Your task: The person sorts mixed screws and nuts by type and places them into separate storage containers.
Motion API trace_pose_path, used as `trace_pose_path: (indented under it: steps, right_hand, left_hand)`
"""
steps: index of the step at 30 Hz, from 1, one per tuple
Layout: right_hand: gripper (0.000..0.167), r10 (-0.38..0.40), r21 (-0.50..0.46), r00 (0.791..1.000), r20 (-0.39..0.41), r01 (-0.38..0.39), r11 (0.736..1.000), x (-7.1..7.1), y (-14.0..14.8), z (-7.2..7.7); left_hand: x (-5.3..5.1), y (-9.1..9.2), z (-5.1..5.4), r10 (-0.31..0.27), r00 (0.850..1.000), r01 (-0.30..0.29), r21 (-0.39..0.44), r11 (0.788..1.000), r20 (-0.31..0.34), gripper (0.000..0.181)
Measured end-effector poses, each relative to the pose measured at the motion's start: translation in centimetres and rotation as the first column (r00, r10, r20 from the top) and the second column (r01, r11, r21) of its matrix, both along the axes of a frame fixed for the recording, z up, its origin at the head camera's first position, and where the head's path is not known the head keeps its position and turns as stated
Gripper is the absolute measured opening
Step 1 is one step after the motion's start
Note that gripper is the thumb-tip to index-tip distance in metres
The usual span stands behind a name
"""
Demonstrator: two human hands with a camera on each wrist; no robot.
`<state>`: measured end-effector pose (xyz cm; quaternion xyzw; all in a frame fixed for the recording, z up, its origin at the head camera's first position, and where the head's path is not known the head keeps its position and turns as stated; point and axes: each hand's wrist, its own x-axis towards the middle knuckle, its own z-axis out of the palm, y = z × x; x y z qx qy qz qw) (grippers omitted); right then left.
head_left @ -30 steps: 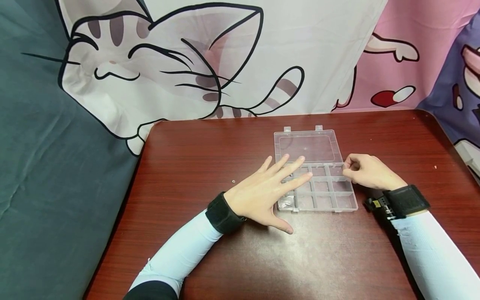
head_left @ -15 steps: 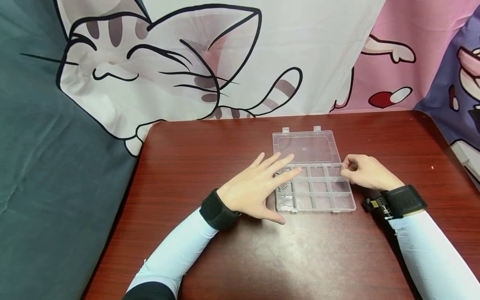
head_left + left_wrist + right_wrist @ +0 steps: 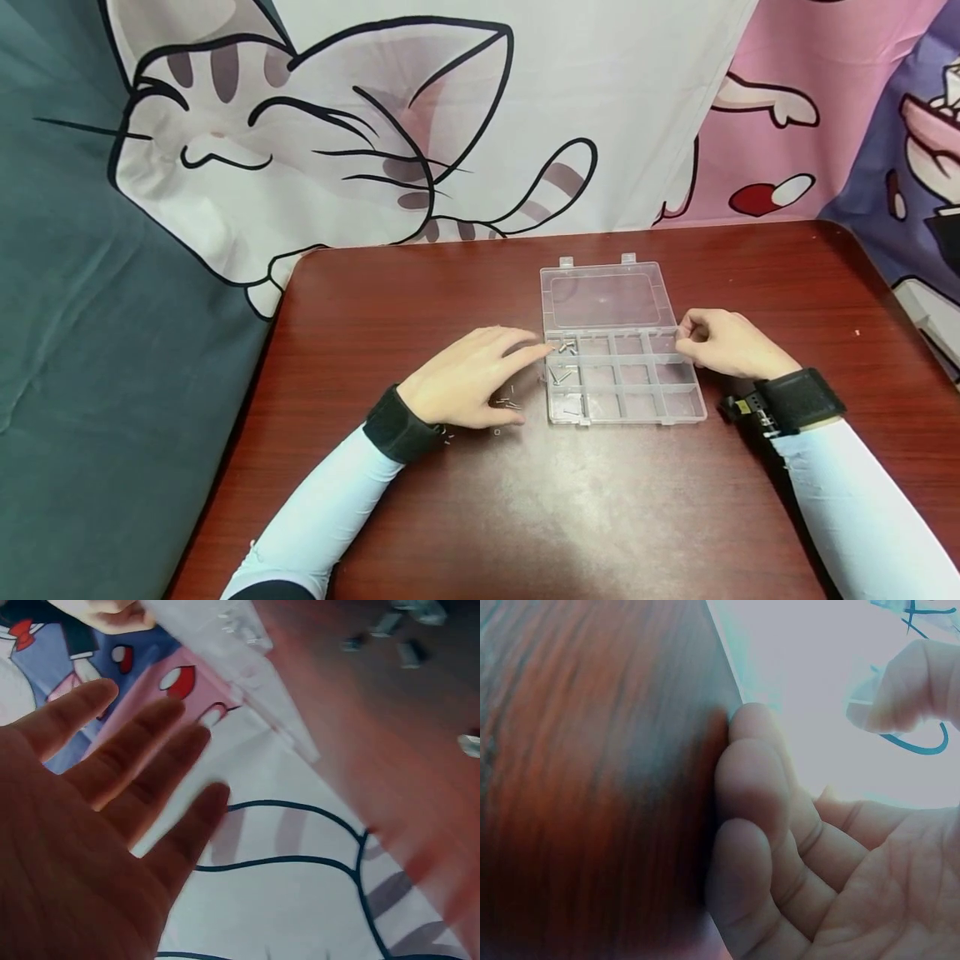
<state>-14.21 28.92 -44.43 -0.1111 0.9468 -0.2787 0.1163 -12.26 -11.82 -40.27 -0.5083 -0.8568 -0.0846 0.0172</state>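
1. Head: a clear rectangular plastic box [image 3: 627,420] lies at three o'clock from the left hand [image 3: 474,379]; careless brushing could scatter small silvery metal screws [image 3: 510,405] at four
2. Left wrist: hand outstretched, screws loose at two o'clock
3. Right wrist: right hand [image 3: 855,862] curled, grip unclear; pushing might skid the box

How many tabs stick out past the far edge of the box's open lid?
2: left tab and right tab, both on the far edge of the clear lid. None looks hidden.
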Motion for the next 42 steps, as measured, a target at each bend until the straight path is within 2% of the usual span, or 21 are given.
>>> trace_pose_path:
  steps: [6, 10, 15, 22, 33, 42]
  right_hand:
    - [0.005, -0.004, 0.009, 1.000, 0.013, 0.003, 1.000, 0.0, 0.0, -0.1]
    - [0.006, -0.002, 0.008, 1.000, 0.019, 0.002, 1.000, 0.0, 0.1, -0.1]
    - [0.007, -0.003, 0.006, 1.000, 0.017, 0.003, 1.000, 0.0, 0.1, 0.0]
    - [0.004, -0.005, 0.008, 1.000, 0.003, 0.005, 1.000, -0.1, 0.0, 0.0]
    - [0.006, -0.007, 0.010, 1.000, 0.011, 0.006, 1.000, 0.0, 0.0, 0.1]
    - [0.005, -0.009, 0.013, 1.000, 0.010, 0.009, 1.000, 0.0, 0.0, 0.1]
  left_hand:
    - [0.1, -0.9, -1.1, -0.025, 0.999, 0.025, -0.017, 1.000, -0.048, 0.038]
    - [0.1, -0.8, -1.9, -0.021, 0.999, 0.020, -0.045, 0.999, -0.028, 0.022]
    - [0.2, -0.5, -2.7, -0.037, 0.999, 0.036, -0.076, 0.996, -0.021, 0.016]
    - [0.7, 0.0, -3.5, -0.095, 0.992, 0.091, -0.048, 0.995, -0.079, 0.009]
    - [1.0, 0.1, -3.7, -0.090, 0.982, 0.077, -0.082, 0.994, -0.166, 0.004]
    - [1.1, 0.3, -3.7, -0.075, 0.980, 0.061, -0.084, 0.995, -0.182, 0.009]
